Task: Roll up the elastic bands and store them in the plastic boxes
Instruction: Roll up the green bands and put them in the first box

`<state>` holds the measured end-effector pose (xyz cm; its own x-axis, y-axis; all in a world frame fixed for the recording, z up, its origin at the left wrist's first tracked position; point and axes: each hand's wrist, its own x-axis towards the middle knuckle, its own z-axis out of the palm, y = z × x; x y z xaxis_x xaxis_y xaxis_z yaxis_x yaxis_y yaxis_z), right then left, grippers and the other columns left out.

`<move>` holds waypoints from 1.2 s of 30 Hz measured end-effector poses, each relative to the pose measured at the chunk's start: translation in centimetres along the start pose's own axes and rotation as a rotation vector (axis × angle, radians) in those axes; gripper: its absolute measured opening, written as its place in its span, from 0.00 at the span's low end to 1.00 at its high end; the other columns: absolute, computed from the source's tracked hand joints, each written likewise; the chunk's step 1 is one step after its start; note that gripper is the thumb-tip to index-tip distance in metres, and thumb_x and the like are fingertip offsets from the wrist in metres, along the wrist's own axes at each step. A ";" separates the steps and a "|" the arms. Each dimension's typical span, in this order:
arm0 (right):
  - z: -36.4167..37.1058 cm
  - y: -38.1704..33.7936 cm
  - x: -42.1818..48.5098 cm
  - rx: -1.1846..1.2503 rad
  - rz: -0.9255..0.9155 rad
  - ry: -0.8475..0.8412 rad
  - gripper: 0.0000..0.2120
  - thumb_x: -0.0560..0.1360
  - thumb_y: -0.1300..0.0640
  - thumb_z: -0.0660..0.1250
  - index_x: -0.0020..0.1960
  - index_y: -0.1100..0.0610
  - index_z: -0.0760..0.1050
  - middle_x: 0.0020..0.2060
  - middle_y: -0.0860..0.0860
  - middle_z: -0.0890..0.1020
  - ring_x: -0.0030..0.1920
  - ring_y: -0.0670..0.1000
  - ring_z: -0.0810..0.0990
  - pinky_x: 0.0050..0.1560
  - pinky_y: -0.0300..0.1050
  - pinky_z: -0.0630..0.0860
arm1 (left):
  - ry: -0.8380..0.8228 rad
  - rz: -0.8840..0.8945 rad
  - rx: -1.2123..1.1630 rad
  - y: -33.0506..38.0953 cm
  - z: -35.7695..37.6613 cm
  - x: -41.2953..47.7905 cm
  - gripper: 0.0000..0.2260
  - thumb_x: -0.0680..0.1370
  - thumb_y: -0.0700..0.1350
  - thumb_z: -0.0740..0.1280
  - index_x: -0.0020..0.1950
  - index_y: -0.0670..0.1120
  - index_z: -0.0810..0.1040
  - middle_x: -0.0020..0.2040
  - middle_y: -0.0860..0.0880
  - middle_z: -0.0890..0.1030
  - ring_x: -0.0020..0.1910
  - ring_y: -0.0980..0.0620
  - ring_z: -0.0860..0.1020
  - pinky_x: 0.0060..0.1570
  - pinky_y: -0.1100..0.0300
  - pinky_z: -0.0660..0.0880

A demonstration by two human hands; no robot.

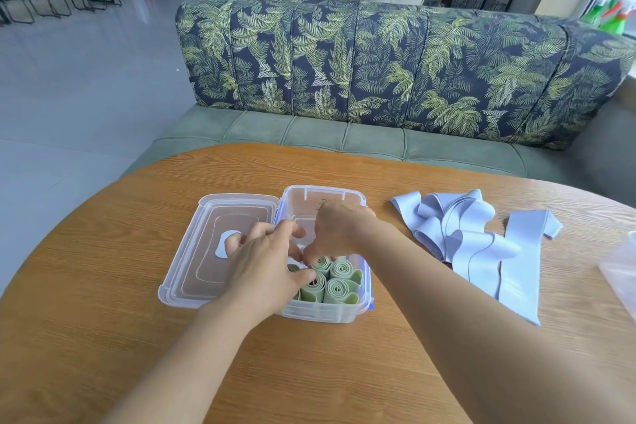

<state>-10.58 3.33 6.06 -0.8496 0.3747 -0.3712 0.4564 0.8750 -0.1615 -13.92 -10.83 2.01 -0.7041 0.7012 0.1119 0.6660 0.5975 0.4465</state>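
Tucking soft, springy green rolls (330, 282) upright into the clear box's (323, 315) near end, the left hand (268, 262) and right hand (337, 231) each pinch one by its coil; slackly held, it would likely unwind. The lid (203, 251) lies alongside, and loose lilac bands (475, 244) sprawl toward the counter's (103, 286) right edge.

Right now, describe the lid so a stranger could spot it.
On the wooden table, find the clear box holding green rolls. The lid lies flat against its left side: clear, shallow, white sticker in the middle, no rolls in it.
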 end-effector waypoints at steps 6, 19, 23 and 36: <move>0.0 0.4 0.3 -0.008 -0.008 -0.064 0.19 0.67 0.39 0.73 0.35 0.53 0.73 0.32 0.45 0.80 0.34 0.44 0.72 0.42 0.43 0.71 | -0.053 -0.034 -0.069 0.1 -0.3 1.3 0.17 0.78 0.48 0.64 0.66 0.59 0.66 0.49 0.66 0.80 0.66 0.62 0.63 0.58 0.56 0.53; -0.2 1.9 -0.3 0.110 -0.090 -0.141 0.19 0.69 0.41 0.72 0.45 0.58 0.84 0.43 0.51 0.81 0.42 0.51 0.76 0.43 0.43 0.74 | -0.277 -0.020 0.200 0.6 0.2 3.5 0.12 0.82 0.45 0.58 0.49 0.55 0.81 0.42 0.56 0.78 0.64 0.57 0.66 0.71 0.45 0.43; -0.8 2.4 -1.0 0.126 -0.148 -0.165 0.11 0.76 0.56 0.66 0.54 0.59 0.83 0.46 0.53 0.80 0.46 0.52 0.75 0.47 0.43 0.72 | -0.293 -0.040 0.162 0.5 0.3 3.6 0.12 0.82 0.47 0.59 0.52 0.58 0.81 0.46 0.56 0.81 0.63 0.57 0.68 0.71 0.45 0.42; 0.4 3.1 -0.9 0.275 -0.165 -0.128 0.11 0.76 0.59 0.67 0.55 0.62 0.81 0.43 0.54 0.80 0.44 0.53 0.76 0.53 0.46 0.76 | -0.442 -0.033 0.199 1.0 -0.2 4.0 0.18 0.83 0.47 0.55 0.32 0.50 0.69 0.27 0.54 0.69 0.38 0.54 0.72 0.74 0.43 0.37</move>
<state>-8.30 5.60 5.51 -0.8856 0.1784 -0.4287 0.3849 0.7984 -0.4630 -16.08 -7.52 3.06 -0.5823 0.7528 -0.3068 0.7097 0.6548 0.2599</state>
